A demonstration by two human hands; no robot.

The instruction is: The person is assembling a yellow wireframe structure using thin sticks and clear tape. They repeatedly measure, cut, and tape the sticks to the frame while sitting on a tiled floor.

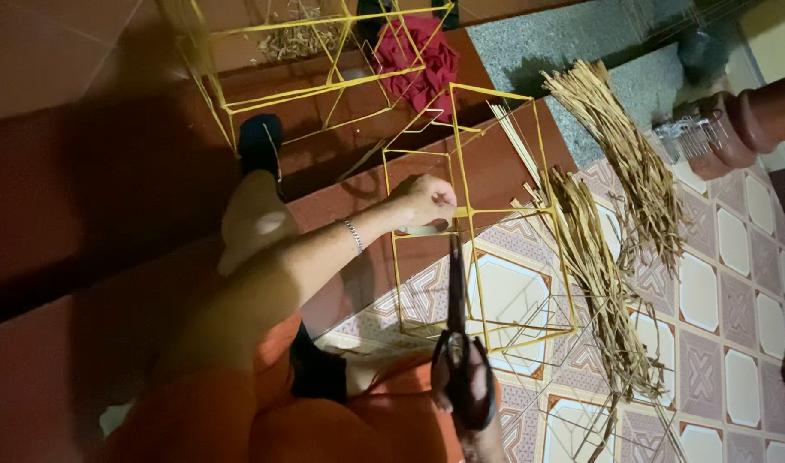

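Observation:
A cube-like frame of thin yellow sticks stands on the floor in front of me. My left hand, with a bracelet on its wrist, pinches one of the frame's joints, and a pale ring like a tape roll hangs under its fingers. My right hand, low in the view, grips black scissors. Their closed blades point up towards my left hand and the joint.
A second yellow stick frame stands further off by a red cloth. Bundles of dry straw strips and loose thin sticks lie on the patterned tiles. A brown pillar base is on the right. My sandalled foot rests on the red step.

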